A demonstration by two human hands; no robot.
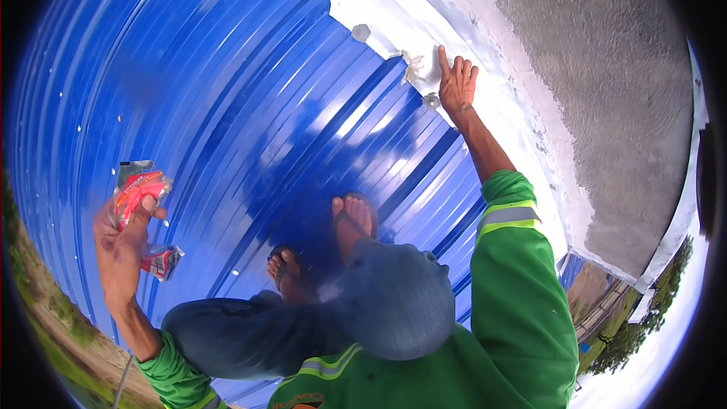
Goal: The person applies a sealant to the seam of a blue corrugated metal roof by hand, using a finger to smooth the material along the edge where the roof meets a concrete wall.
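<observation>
Red packet [136,191] is well left of the white strip [386,7], up in my left hand [118,242]; fingers [144,210] clenched round its middle, thumb across the front. Prob. gripped there b/c it looks soft & crumpled, so a hold at one end would let the rest flop. Top end looks like dark or clear film; a red bit [157,262] sticks out below my hand, same pkt or a 2nd one, can't tell. Holding it this far from the strip prob. keeps it clear of my legs.

Right hand [457,92] is over on the strip itself, grasping nothing: index stretched out ahead, the others part bent & loose. Looks like contact, tho how hard I press can't be told. Might double as a prop, since I'm crouched.

Grey dabs [361,32] sit along the strip's left edge, w/ a ragged whitish patch [412,68] on that edge too, near my fingers. Prob. placed there b/c that's where the strip meets the ribs.

Blue roof sheets [189,106] spread left of the strip; rough grey wall [606,68] is right of it. My feet [357,216], in flip-flops, are on the sheets left of the strip, knee [401,303] bent, prob. for balance on slick metal. White specks [235,273] lie farther left of it.
</observation>
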